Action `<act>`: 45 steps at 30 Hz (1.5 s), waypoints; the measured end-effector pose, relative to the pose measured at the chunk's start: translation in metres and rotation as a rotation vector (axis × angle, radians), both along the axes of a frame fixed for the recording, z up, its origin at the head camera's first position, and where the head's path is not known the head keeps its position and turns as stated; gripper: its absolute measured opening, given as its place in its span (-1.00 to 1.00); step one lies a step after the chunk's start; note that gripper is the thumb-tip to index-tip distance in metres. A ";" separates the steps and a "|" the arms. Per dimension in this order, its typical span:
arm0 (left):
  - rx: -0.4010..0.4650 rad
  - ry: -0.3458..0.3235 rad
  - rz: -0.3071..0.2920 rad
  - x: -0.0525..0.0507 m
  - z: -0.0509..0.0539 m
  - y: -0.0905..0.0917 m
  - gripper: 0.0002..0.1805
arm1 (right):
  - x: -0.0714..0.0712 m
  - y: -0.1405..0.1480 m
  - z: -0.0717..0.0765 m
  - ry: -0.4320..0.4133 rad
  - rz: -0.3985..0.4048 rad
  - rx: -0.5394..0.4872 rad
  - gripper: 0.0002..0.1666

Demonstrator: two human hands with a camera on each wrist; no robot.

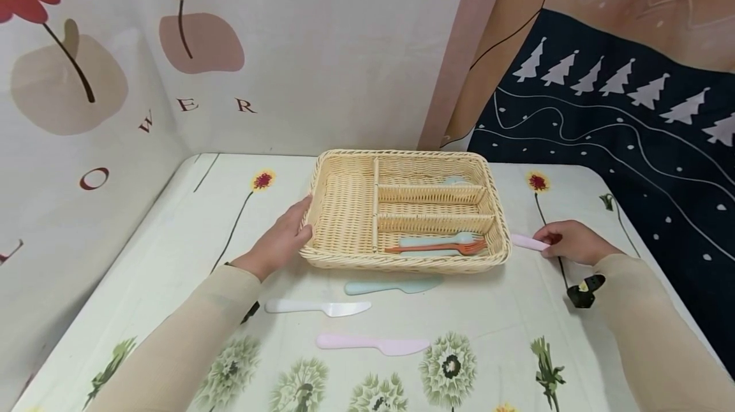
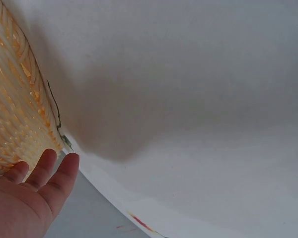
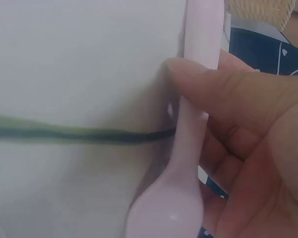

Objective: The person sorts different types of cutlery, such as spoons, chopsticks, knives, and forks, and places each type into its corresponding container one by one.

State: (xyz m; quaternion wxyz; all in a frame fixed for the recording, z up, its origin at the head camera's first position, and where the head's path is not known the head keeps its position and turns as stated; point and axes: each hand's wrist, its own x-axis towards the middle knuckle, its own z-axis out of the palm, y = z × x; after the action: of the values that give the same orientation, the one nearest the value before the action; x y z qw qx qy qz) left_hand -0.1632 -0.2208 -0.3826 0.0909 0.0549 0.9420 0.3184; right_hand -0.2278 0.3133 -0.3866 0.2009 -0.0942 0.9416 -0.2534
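Observation:
In the head view a wicker basket (image 1: 344, 260) with dividers stands on the table. My left hand (image 1: 279, 238) rests against its left side; the left wrist view shows the fingers (image 2: 59, 183) fairly straight beside the woven wall. Right of the basket my right hand (image 1: 577, 242) pinches a pink spoon (image 3: 164, 213) by its handle, thumb on top. The handle end points toward the basket, seen close up in the right wrist view. In the front compartment lie an orange fork (image 1: 465, 247) and light blue cutlery (image 1: 413, 242). A light blue piece (image 1: 455, 180) lies in the back compartment.
In front of the basket lie a light blue knife (image 1: 393, 286), a white knife (image 1: 318, 307) and a pink knife (image 1: 373, 343). A flower-print cloth (image 1: 488, 323) covers the table. Printed curtains (image 1: 321, 80) hang behind and at the sides.

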 end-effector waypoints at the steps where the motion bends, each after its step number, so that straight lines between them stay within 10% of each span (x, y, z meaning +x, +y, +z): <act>1: 0.001 0.002 -0.001 0.000 0.000 0.000 -0.28 | -0.001 0.000 0.001 0.006 -0.004 0.000 -0.68; 24: 0.007 0.029 0.001 0.001 0.001 0.001 -0.29 | -0.021 -0.010 0.041 0.105 -0.197 -0.055 -0.51; 45: -0.001 0.041 -0.005 0.002 -0.001 -0.001 -0.29 | -0.041 -0.051 0.067 0.310 -0.129 -0.096 -0.63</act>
State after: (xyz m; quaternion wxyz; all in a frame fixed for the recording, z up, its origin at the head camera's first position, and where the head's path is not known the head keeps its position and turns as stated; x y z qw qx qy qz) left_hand -0.1616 -0.2215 -0.3834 0.0725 0.0636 0.9436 0.3167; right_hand -0.2688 0.2628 -0.3192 0.0319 -0.0807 0.9522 -0.2928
